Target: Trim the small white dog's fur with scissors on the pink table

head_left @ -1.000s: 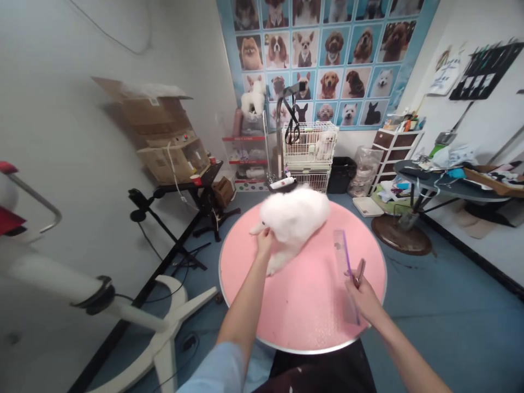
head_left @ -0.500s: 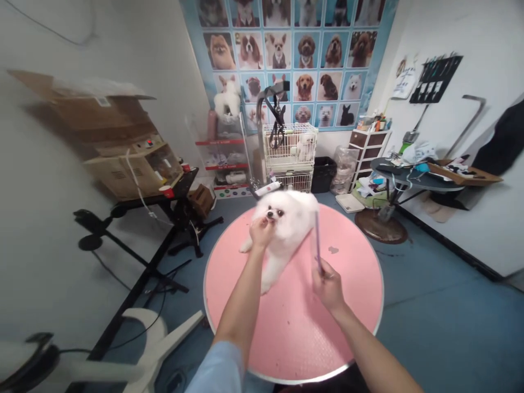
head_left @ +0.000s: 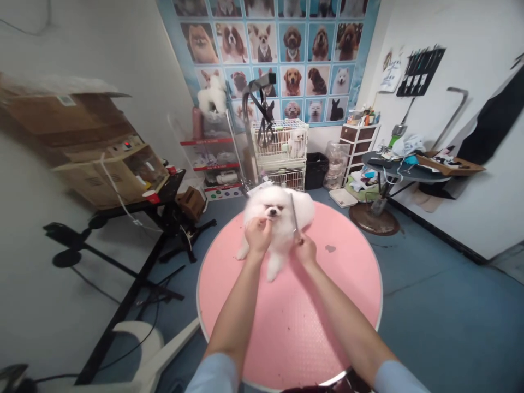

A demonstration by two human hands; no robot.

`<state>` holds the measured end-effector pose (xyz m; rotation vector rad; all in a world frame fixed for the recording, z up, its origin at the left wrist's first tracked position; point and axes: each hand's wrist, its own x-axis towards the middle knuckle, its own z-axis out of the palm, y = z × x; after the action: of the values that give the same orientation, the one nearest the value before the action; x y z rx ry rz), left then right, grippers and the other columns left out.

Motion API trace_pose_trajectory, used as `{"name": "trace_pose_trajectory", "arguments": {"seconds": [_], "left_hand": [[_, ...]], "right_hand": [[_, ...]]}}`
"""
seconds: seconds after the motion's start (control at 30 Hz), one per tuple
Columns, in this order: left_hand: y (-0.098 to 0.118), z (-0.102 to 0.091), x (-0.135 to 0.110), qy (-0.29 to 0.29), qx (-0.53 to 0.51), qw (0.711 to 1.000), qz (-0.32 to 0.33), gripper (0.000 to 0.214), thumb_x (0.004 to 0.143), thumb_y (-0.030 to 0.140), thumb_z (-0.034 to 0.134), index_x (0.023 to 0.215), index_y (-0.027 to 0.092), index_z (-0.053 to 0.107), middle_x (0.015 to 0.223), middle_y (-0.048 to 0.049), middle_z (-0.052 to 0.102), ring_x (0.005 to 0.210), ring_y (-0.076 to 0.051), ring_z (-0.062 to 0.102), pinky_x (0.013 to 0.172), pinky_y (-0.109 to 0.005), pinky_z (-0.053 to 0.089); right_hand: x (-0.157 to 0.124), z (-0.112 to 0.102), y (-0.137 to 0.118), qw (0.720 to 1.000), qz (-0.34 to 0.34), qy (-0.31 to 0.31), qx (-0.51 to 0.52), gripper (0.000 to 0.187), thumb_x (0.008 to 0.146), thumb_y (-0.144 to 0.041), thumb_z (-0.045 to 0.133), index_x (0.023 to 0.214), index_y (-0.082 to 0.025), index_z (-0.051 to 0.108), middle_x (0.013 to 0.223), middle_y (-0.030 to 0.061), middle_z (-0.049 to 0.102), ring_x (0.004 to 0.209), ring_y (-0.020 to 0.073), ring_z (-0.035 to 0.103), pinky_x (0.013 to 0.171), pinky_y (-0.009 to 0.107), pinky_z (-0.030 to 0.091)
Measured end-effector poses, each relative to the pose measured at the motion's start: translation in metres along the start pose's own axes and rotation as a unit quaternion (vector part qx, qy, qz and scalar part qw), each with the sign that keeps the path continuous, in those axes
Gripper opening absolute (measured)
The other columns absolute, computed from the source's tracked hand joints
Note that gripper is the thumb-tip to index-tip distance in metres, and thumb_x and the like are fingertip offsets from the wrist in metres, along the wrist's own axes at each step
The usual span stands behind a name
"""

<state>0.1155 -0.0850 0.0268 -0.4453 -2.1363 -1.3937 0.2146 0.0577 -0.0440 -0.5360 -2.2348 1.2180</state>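
A fluffy white dog (head_left: 281, 234) is on the round pink grooming table (head_left: 286, 327), its head facing me. My left hand (head_left: 258, 233) is closed at the dog's muzzle, with its fingers and thumb gripping the chin just below the nose. My right hand (head_left: 305, 249) is closed around a pair of grooming scissors (head_left: 293, 214). Their long thin blades point up along the side of the dog's head, against the white fur. The handles are mostly hidden by my fingers.
A black grooming arm (head_left: 249, 109) with a hanging loop rises behind the dog. White cages (head_left: 279, 155) stand at the back. A cluttered dark table (head_left: 405, 169) is on the right; cardboard boxes (head_left: 85, 125) are stacked on the left. A white curved stand (head_left: 139, 349) lies near lower left.
My right hand has moved up and left, bringing the scissors from beside the dog to its head. The dog's head has turned more towards me, with my left hand still at its chin.
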Motion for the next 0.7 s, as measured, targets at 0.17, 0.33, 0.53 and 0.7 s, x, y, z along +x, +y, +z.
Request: {"name": "trace_pose_trajectory", "arguments": {"seconds": [0.17, 0.33, 0.53, 0.7], "left_hand": [[0.02, -0.009, 0.018, -0.028, 0.04, 0.999, 0.019, 0.011, 0.076, 0.021, 0.068, 0.066, 0.02, 0.064, 0.074, -0.0064, 0.068, 0.079, -0.022, 0.06, 0.082, -0.033, 0.044], [0.045, -0.01, 0.037, -0.015, 0.053, 0.997, 0.045, 0.012, 0.075, 0.022, 0.069, 0.065, 0.019, 0.065, 0.072, -0.0057, 0.068, 0.074, -0.02, 0.059, 0.077, -0.031, 0.043], [0.041, -0.027, 0.069, -0.132, 0.056, 0.99, -0.006, 0.014, 0.076, 0.027, 0.069, 0.067, 0.016, 0.071, 0.07, -0.0041, 0.069, 0.068, -0.018, 0.06, 0.065, -0.027, 0.04], [0.014, -0.044, 0.107, -0.218, 0.062, 0.974, 0.015, 0.019, 0.079, 0.026, 0.065, 0.079, 0.015, 0.08, 0.07, -0.0054, 0.07, 0.065, -0.019, 0.06, 0.063, -0.028, 0.04]], "right_hand": [[0.011, -0.035, 0.01, 0.986, 0.108, 0.123, -0.002, 0.049, 0.091, -0.048, 0.043, 0.117, -0.015, 0.069, 0.081, 0.01, 0.07, 0.078, 0.0255, 0.063, 0.072, 0.032, 0.047], [-0.002, -0.036, -0.004, 0.997, -0.046, 0.046, 0.043, 0.042, 0.092, -0.049, 0.043, 0.098, -0.018, 0.07, 0.077, 0.0067, 0.068, 0.074, 0.0207, 0.061, 0.071, 0.028, 0.046], [0.017, -0.063, 0.004, 0.996, -0.054, 0.047, -0.062, 0.041, 0.095, -0.041, 0.038, 0.102, -0.017, 0.069, 0.083, 0.0099, 0.069, 0.081, 0.024, 0.062, 0.073, 0.032, 0.046], [0.064, -0.107, -0.007, 0.911, -0.311, -0.097, -0.253, 0.026, 0.093, -0.021, 0.047, 0.089, -0.018, 0.073, 0.086, 0.0101, 0.067, 0.088, 0.0232, 0.058, 0.088, 0.036, 0.038]]}}
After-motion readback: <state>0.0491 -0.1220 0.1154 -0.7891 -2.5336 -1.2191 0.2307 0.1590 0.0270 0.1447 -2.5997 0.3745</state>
